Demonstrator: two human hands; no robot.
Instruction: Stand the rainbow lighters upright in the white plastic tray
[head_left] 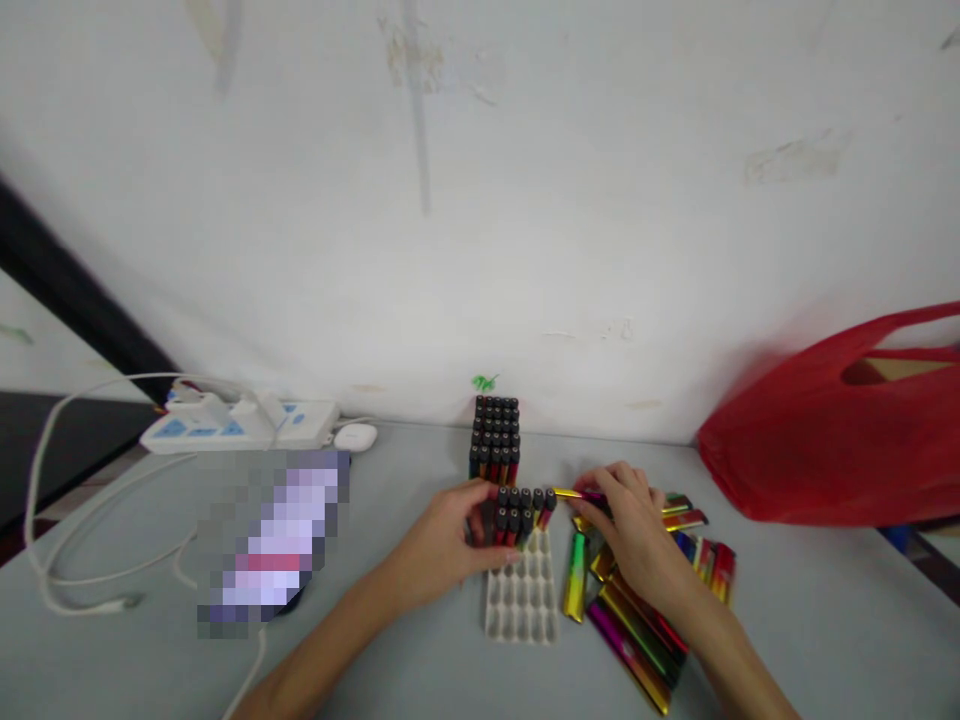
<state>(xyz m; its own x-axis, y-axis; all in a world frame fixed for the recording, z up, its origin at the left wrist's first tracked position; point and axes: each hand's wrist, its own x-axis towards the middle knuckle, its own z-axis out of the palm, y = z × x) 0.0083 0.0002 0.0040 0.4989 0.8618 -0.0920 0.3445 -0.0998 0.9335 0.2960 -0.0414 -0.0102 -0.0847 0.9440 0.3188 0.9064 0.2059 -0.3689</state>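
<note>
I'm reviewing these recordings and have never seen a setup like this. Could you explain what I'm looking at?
There's no robot here: the bare hands belong to the person wearing the camera on their head. This single picture looks forward and down at a grey table against a wall.

The left hand curls beside black-topped sticks standing at the far end of a pale, pocketed tray; whether it grips them is unclear. The right hand holds a slim, shiny piece, gold at its tip.

Similar shiny pieces lie around that hand. Behind the tray stands another black-topped block. A power strip and pixelated device are at left, a red bag at right.
</note>
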